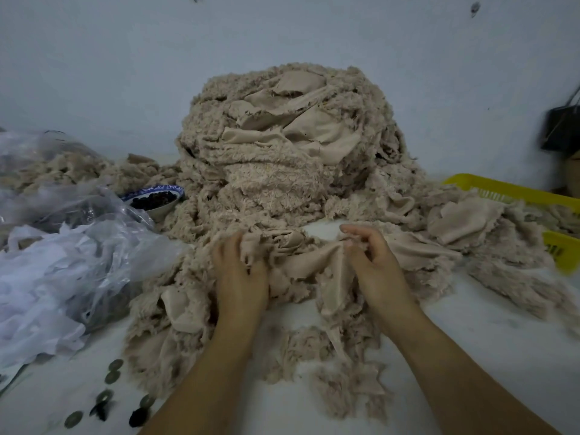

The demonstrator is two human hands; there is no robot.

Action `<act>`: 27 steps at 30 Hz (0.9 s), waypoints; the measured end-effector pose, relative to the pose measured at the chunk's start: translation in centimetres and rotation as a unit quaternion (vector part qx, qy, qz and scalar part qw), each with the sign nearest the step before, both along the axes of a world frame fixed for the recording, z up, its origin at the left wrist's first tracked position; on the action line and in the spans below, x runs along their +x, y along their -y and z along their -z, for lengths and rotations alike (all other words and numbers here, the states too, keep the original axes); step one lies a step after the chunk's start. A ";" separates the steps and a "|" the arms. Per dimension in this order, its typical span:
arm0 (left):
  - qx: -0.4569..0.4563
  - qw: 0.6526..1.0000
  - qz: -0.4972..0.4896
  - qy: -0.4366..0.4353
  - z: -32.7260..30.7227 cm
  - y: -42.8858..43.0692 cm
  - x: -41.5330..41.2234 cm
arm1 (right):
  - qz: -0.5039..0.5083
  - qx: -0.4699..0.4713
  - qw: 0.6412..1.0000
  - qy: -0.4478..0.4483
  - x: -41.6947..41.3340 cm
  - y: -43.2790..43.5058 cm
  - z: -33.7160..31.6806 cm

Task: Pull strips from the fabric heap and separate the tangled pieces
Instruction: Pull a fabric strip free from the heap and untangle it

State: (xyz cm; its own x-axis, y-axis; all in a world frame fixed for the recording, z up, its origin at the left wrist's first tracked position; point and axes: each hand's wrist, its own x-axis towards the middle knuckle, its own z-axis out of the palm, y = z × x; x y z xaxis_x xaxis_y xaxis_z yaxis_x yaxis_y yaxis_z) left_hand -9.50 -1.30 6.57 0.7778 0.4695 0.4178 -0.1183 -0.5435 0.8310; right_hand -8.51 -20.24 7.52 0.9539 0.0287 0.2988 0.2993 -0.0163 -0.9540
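Note:
A tall heap of beige fleecy fabric strips [282, 146] rises against the wall at the middle of the white table. Loose tangled strips [301, 268] spill from its foot toward me. My left hand [240, 271] lies palm down on this tangle, its fingers curled into the fabric. My right hand [373, 262] is just to the right, its fingers bent and pinching a fluffy edge of a strip [332, 271] that runs between both hands. More torn pieces [342, 381] lie near the front edge.
Clear plastic bags [62, 246] with scraps crowd the left side. A blue-and-white bowl [157, 199] of dark bits stands beside the heap. Several coins [110, 394] lie at the front left. A yellow basket [521, 193] sits at the right; a dark bag [561, 127] hangs beyond it.

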 end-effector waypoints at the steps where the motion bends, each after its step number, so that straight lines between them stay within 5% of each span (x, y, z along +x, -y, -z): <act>1: 0.056 0.998 0.025 0.027 -0.1 0.5 -0.3 | -0.014 0.003 1.000 0.002 -0.1 -0.2 -0.1; 7: 0.273 0.933 0.233 -0.014 1.1 3.1 -0.4 | -0.057 -0.006 0.998 -0.006 -0.6 -1.1 -0.1; 11: 0.153 0.968 0.147 -0.131 1.6 1.4 0.5 | 0.001 0.093 0.995 -0.035 0.0 -0.5 -0.5; 17: 0.121 0.975 0.077 -0.172 1.1 -0.3 0.8 | 0.132 0.192 0.971 -0.053 1.0 1.5 -1.0; 19: 0.136 0.976 0.078 -0.152 0.6 0.3 0.3 | 0.127 0.194 0.971 -0.058 1.1 1.6 -1.0; 23: 0.244 0.963 0.060 0.096 -0.6 2.2 -0.9 | 0.037 0.150 0.987 -0.047 0.3 0.3 -1.0; 25: 0.162 0.968 0.145 0.125 -0.8 3.1 -1.3 | -0.005 0.094 0.995 -0.025 -0.1 -0.2 -0.7; 27: 0.045 0.961 0.271 0.041 -0.6 3.5 -1.6 | -0.037 0.031 0.999 0.002 -0.5 -0.5 -0.5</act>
State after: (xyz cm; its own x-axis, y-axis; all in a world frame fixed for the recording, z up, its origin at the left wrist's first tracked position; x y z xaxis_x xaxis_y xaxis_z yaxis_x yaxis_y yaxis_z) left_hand -11.09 -4.84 7.18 0.8606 -0.0354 0.5080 -0.4671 -0.4522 0.7598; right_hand -8.97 -19.71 8.03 0.9485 0.0802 0.3063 0.3016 0.0657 -0.9512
